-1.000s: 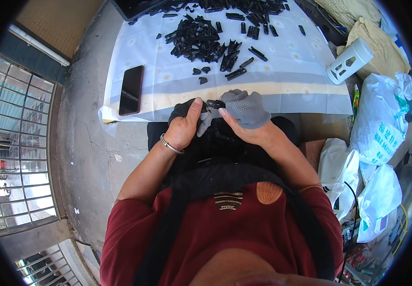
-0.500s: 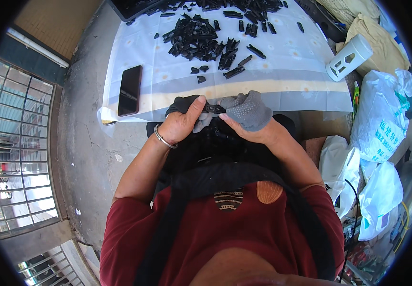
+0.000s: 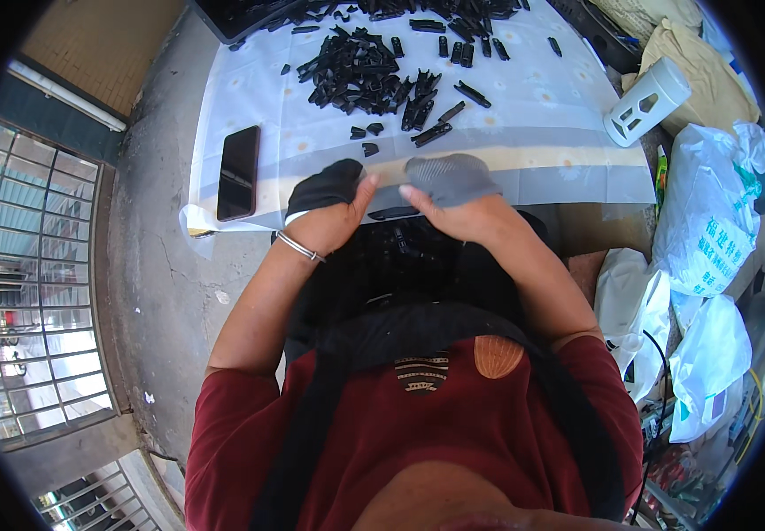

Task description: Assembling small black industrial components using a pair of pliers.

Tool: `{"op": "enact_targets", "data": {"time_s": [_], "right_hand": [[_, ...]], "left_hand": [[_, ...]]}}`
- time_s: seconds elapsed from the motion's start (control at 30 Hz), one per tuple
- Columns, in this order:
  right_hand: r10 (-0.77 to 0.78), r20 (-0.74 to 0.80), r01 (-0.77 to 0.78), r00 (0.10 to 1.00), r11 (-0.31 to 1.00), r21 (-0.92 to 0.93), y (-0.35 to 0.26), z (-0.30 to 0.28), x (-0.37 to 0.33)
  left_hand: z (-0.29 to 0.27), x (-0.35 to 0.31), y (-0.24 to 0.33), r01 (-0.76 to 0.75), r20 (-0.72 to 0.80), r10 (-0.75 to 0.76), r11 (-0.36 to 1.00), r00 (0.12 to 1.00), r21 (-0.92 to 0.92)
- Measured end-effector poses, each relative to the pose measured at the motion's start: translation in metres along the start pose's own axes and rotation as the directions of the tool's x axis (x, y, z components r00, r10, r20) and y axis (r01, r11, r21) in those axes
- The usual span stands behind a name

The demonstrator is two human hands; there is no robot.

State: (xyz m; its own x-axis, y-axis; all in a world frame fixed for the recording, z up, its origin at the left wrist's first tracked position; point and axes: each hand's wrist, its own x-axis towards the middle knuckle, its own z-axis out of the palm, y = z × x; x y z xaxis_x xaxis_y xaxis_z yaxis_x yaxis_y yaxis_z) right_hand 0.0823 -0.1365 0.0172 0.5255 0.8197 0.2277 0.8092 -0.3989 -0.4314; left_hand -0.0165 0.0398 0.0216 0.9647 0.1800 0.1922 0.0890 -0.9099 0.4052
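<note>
My left hand, in a black glove with the thumb bare, is at the table's near edge with its thumb apart from the fingers. Facing it across a gap is my right hand, in a grey dotted glove, thumb also stretched away from the fingers. Just below the right thumb, over my lap, is a slim black plastic piece; it appears loose, not gripped. More dark pieces lie in my lap, hard to make out against black cloth. Beyond my hands, a heap of black plastic pieces covers part of the table.
A phone lies on the flowered tablecloth at left. A black tray stands at the far left corner. On the right are a white cylindrical holder with cut-outs and stuffed plastic bags.
My hands have drawn apart. The black piece that was held between them is now below the right thumb, over my lap.
</note>
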Motion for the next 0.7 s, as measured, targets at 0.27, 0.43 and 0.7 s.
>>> {"op": "enact_targets", "data": {"time_s": [0.27,0.43,0.7], "right_hand": [[0.1,-0.069,-0.114,0.993,0.961,-0.252,0.03,0.011,0.033],[-0.095,-0.293,0.024,0.951,0.971,-0.237,0.043,0.02,0.012],[-0.039,-0.117,0.045,0.992,0.998,0.048,-0.001,0.006,-0.009]], "left_hand": [[0.032,0.056,-0.021,-0.098,0.009,0.099,0.954,0.995,0.283],[0.03,0.045,-0.021,-0.103,-0.011,0.109,0.963,0.994,0.249],[0.014,0.02,-0.01,0.15,0.033,-0.146,0.961,0.989,-0.231]]}}
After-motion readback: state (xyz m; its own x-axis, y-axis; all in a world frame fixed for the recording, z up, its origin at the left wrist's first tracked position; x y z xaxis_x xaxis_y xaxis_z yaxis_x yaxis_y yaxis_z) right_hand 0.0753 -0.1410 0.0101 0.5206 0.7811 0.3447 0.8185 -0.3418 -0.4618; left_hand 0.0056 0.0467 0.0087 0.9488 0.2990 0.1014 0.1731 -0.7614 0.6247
